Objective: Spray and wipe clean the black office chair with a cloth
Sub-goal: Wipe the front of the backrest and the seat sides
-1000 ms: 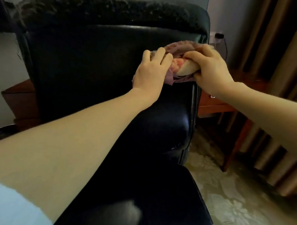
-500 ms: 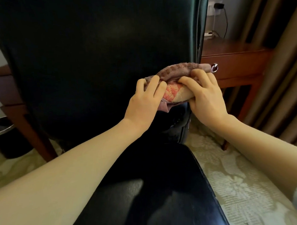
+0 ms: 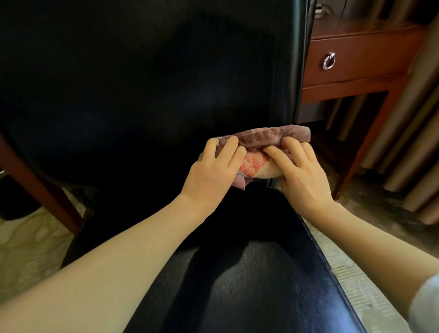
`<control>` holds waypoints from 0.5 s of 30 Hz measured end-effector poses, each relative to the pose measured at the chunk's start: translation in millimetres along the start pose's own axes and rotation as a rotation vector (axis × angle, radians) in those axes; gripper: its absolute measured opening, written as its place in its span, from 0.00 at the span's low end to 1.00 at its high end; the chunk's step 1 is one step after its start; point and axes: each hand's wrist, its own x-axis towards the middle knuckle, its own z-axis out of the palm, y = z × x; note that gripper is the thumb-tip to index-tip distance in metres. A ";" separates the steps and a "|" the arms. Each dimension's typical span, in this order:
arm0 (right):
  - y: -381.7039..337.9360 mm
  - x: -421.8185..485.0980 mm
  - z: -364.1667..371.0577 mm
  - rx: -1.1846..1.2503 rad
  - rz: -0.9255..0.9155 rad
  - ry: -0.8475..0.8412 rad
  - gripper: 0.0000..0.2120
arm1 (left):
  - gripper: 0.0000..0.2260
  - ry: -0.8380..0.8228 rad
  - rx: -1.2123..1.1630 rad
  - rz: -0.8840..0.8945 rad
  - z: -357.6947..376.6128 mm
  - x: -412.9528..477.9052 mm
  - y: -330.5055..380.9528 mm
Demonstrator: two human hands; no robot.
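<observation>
The black office chair fills the view, its backrest [image 3: 139, 81] upright ahead and its seat [image 3: 244, 291] below. A folded cloth [image 3: 272, 136], mauve with a pink and cream patch, lies against the lower right corner of the backrest. My left hand [image 3: 213, 174] presses on the cloth's left part with straight fingers. My right hand [image 3: 301, 172] presses on its right part, fingers only slightly bent. No spray bottle is in view.
A reddish wooden desk [image 3: 359, 57] with a ring-handled drawer stands right of the chair, curtains [image 3: 418, 137] beyond it. Another wooden leg [image 3: 38, 184] and a dark bin [image 3: 3, 193] are at left. Patterned carpet [image 3: 28, 245] covers the floor.
Both hands have slid the cloth down the right side of the backrest, from near its top to its lower corner. The view has tilted down with them.
</observation>
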 end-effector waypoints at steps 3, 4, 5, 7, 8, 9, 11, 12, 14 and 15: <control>-1.4 -12.2 13.5 0.033 0.037 -0.059 0.21 | 0.17 -0.012 0.073 0.043 8.1 -5.6 -0.3; -0.6 -16.6 18.6 0.051 0.040 -0.089 0.21 | 0.17 -0.022 0.100 0.056 12.4 -9.2 -0.4; 0.7 -20.6 24.8 0.070 0.039 -0.130 0.21 | 0.18 -0.038 0.122 0.068 18.3 -14.2 0.0; 2.6 -27.3 39.6 0.102 0.041 -0.235 0.23 | 0.20 -0.120 0.106 0.067 32.1 -24.6 3.1; 2.2 -29.4 47.0 0.122 0.060 -0.276 0.24 | 0.22 -0.171 0.082 0.053 38.8 -29.3 5.4; 1.8 -29.9 53.9 0.144 0.088 -0.290 0.24 | 0.24 -0.209 0.060 0.028 45.2 -32.4 6.7; 1.1 -29.0 64.1 0.171 0.114 -0.287 0.22 | 0.26 -0.255 -0.014 -0.033 55.8 -35.5 7.6; -0.1 -29.2 67.5 0.173 0.109 -0.303 0.22 | 0.27 -0.275 -0.059 -0.047 60.3 -37.7 7.8; -3.1 -31.3 72.0 0.167 0.128 -0.373 0.20 | 0.26 -0.342 -0.151 -0.080 64.7 -43.1 10.6; -4.2 -31.2 73.1 0.158 0.159 -0.409 0.18 | 0.25 -0.378 -0.191 -0.119 66.2 -43.9 12.3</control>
